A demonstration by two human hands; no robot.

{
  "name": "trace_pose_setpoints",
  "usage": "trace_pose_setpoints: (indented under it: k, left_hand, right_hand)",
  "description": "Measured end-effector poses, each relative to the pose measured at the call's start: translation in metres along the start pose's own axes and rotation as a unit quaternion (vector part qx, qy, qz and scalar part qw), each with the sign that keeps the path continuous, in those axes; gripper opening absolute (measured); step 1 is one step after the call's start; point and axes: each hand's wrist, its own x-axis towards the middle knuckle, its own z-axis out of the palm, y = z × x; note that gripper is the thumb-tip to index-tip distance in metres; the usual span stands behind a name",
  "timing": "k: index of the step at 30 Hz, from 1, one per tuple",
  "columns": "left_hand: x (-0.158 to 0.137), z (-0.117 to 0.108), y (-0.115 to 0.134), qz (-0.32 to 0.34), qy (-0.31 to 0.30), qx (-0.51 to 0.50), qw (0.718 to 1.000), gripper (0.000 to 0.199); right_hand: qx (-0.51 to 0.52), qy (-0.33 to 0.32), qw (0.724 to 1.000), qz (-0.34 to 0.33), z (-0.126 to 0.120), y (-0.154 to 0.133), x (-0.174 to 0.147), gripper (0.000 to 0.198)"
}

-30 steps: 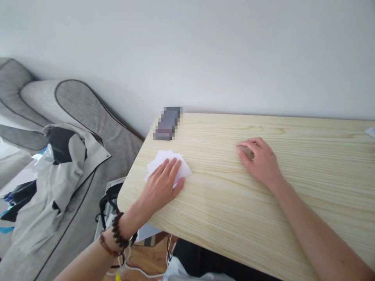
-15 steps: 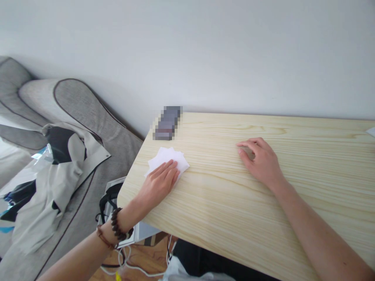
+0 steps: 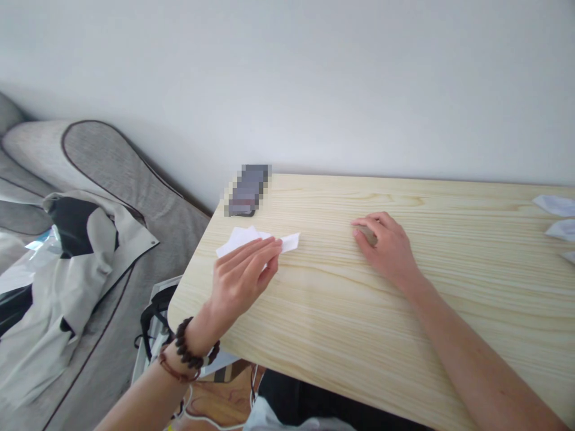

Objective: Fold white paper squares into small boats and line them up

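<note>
Sofa [image 3: 168, 221]: grey, well to the left of the left grip [image 3: 238, 278], with a pale cloth [image 3: 96, 272] over its seat.
Paper pile [image 3: 236, 240]: thin white sheets fanned on the table [image 3: 327, 293], just beyond the left grip and partly hidden by its fingers.
Left grip: closed, thumb and fingers pinching 1 paper slip [image 3: 290, 242].
Phone [image 3: 248, 190]: dark, blurred, farther beyond the left grip than the pile.
Paper slip: poking out rightward from the left grip's fingertips; should be light, bendy and easily creased, best held by an edge with a gentle pinch.
Right grip [image 3: 386, 246]: loosely curved, a gap between thumb and fingers, nothing held.
White pieces [image 3: 559, 205]: 3, well to the right of the right grip, cut off by the view's edge.
</note>
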Motion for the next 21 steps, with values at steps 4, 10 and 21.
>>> trace_pose_setpoints:
  k: [4, 10, 21]
  left_hand:
    - [0.019, 0.044, 0.017, -0.006, -0.049, -0.064, 0.997, 0.019]
    - [0.047, 0.113, 0.033, -0.052, -0.094, -0.236, 0.966, 0.019]
    - [0.07, 0.111, 0.033, -0.273, -0.049, -0.406, 0.871, 0.01]
  right_hand:
    - [0.004, 0.001, 1.0, -0.007, -0.002, -0.003, 0.0, 0.023]
    - [0.076, -0.013, 0.997, 0.03, -0.012, -0.004, -0.003, 0.031]
    - [0.188, 0.035, 0.982, 0.008, -0.019, -0.005, 0.0, 0.031]
